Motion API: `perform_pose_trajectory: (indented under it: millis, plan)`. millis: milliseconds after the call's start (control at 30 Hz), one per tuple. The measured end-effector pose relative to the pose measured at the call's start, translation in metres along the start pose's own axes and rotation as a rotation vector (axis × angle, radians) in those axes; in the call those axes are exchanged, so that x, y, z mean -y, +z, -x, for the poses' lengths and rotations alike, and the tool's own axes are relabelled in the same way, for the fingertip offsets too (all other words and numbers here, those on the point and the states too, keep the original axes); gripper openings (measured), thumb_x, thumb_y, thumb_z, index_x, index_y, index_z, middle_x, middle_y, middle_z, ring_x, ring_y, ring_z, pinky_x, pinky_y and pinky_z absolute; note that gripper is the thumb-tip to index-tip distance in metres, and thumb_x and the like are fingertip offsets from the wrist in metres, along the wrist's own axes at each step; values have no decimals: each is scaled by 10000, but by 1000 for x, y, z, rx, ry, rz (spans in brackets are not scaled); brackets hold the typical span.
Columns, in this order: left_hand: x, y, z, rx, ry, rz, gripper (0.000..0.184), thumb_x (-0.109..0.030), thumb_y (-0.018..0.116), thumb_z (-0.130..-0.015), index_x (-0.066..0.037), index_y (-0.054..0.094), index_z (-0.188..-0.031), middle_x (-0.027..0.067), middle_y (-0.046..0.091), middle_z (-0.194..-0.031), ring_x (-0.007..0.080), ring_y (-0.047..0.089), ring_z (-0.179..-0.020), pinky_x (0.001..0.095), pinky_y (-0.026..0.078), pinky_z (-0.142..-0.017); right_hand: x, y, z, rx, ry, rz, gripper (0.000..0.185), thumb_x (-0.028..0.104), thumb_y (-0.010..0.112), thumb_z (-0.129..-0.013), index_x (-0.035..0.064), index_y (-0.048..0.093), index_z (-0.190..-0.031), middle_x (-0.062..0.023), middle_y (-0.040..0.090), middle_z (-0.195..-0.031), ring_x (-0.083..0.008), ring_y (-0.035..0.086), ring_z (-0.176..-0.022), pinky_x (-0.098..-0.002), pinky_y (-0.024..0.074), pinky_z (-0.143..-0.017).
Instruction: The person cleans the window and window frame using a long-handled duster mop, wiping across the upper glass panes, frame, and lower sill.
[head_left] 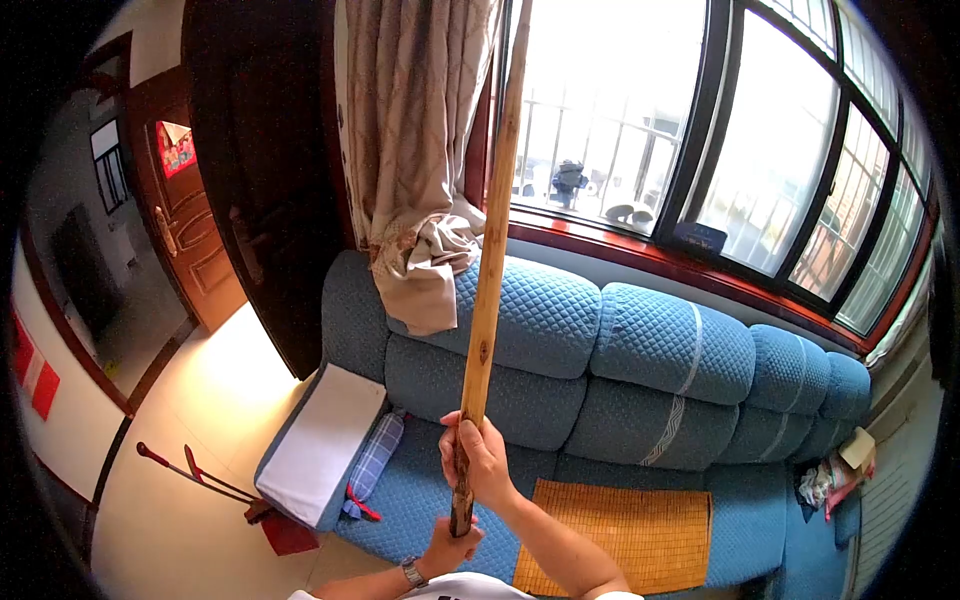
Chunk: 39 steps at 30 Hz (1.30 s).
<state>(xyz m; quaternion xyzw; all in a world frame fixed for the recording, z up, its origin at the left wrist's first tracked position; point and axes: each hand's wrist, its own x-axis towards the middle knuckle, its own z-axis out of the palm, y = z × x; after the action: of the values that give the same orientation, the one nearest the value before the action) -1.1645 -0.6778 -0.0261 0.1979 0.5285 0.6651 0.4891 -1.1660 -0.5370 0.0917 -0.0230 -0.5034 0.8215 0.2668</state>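
Observation:
A long pale wooden pole [487, 300] stands nearly upright before me and leans slightly right towards its top. Its lower end is darker and rough. My right hand [483, 462] is wrapped round the pole a little above that end. Lower down, close to the bottom tip, my left hand [450, 546] grips it too, with a watch [413, 573] on the wrist. Behind the pole hangs a beige curtain [415, 120], its bunched lower part [425, 265] lying over the sofa back. Whether the pole's top touches anything is hard to tell.
A blue quilted sofa [520, 385] runs under the barred window [610, 110], with a bamboo mat [620, 535] on its seat. To the left are a white cloth [325, 430], a plaid cushion [377, 458], crutch-like sticks [195, 475] on the floor and a wooden door [200, 240].

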Motion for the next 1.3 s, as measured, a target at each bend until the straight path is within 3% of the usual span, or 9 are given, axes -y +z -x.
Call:
perform_pose_trajectory:
  millis: [67,200,267,500,600,733,800,1067,1300]
  plan:
    - [-1,-3,0,-31,11,7,237,-111,639,-821,-2,484,-964,3,500,-557,78,466,-442,245,385,-381,-12,1,-1,-47,2,-33,282,283,388,-983,22,434,-1078,-35,501,-672,-92,433,-418,-223,366,-371]
    - [0,-14,-5,-93,12,-115,207,-128,649,-810,-1,514,-902,10,528,-581,80,498,-458,243,409,-404,-30,-1,-4,-75,56,-30,342,338,374,-979,13,449,-1058,-51,491,-691,-97,462,-441,-224,397,-384]
    - [7,-25,-9,-81,-27,-106,185,-128,644,-809,-2,522,-867,8,531,-581,79,499,-460,243,413,-408,-41,-2,-6,-68,64,-121,373,380,430,-955,22,454,-1059,-34,491,-667,-91,431,-426,-221,362,-366]
    - [21,-43,-17,-4,-15,-174,128,-122,629,-805,-38,535,-782,-13,507,-555,80,497,-457,235,396,-398,-46,-4,-10,-73,100,-105,423,428,454,-935,30,460,-1080,-44,504,-687,-96,449,-447,-224,381,-382]
    - [24,-39,-18,-46,-121,-50,122,-112,628,-805,-44,536,-764,-10,495,-547,85,471,-435,238,381,-389,-43,-9,-11,-38,125,-146,397,400,440,-947,30,459,-1091,-50,511,-700,-102,464,-464,-231,398,-398]
    - [14,-17,-12,-136,-121,20,128,-106,627,-807,-42,530,-756,-2,489,-544,83,440,-416,242,366,-378,-27,-21,-15,66,126,-119,393,368,396,-966,14,435,-1131,-69,528,-734,-115,513,-500,-239,439,-427]
    - [22,-10,-8,-63,-119,30,127,-98,627,-806,-37,522,-772,5,477,-540,80,419,-406,243,351,-369,-15,-26,-16,87,125,-148,388,355,393,-969,13,424,-1149,-70,532,-745,-117,515,-504,-242,442,-434]
    - [63,25,40,-255,-174,121,105,-36,610,-762,-44,506,-766,12,445,-522,92,400,-404,237,303,-361,-10,-44,4,167,64,-207,368,243,393,-977,-18,348,-1233,-81,537,-774,-117,520,-551,-242,448,-477]
    - [109,-1,94,-172,-210,35,109,-49,601,-736,-47,500,-778,18,439,-521,101,389,-412,247,276,-366,-31,-32,48,180,191,-233,366,224,422,-967,-35,349,-1216,-74,535,-765,-120,529,-535,-249,446,-482]
